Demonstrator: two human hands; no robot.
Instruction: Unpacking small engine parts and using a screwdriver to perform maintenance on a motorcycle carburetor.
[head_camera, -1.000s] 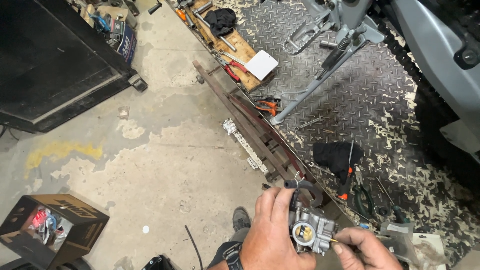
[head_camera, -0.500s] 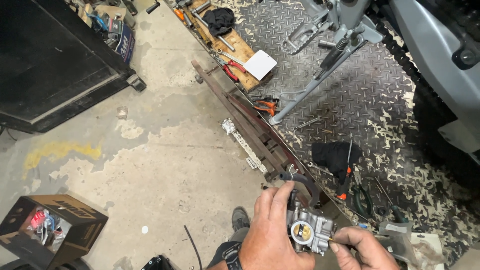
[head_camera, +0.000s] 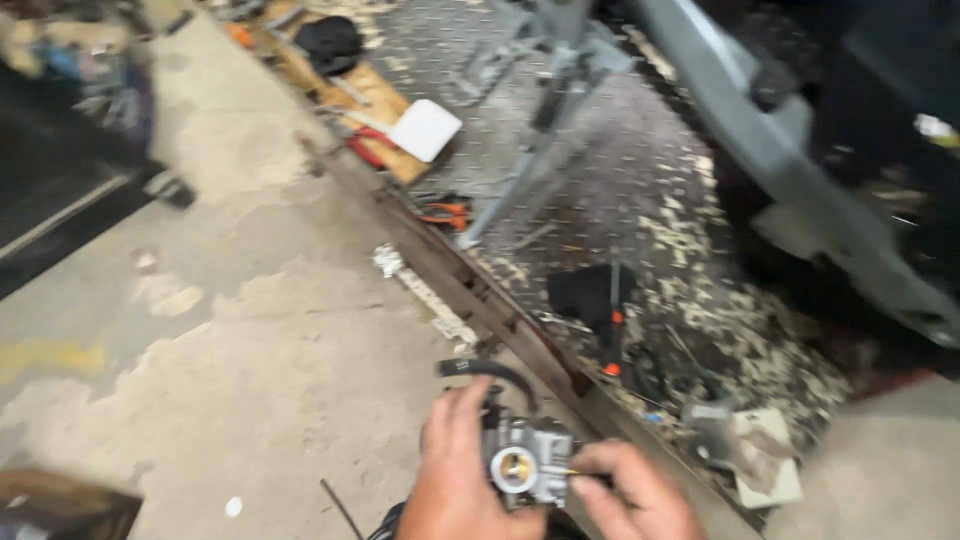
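My left hand (head_camera: 455, 475) grips a small grey metal carburetor (head_camera: 528, 462) with a round brass-coloured opening facing me. A black rubber hose (head_camera: 490, 372) curves up from its top. My right hand (head_camera: 632, 490) pinches something thin at the carburetor's right side; blur hides what it is. Both hands sit at the bottom centre of the head view, above the concrete floor.
A rusty metal rail (head_camera: 470, 275) runs diagonally beside a diamond-plate platform (head_camera: 640, 170) that holds a motorcycle stand (head_camera: 545, 110), a black cloth (head_camera: 585, 293), a screwdriver (head_camera: 612, 330), orange pliers (head_camera: 445, 212) and a white pad (head_camera: 425, 130). A dark mat (head_camera: 60, 190) lies at left.
The view has swung right and down and gone blurred. My hands with the carburetor stay low in the picture, and the dark box at lower left has slid almost out of sight.
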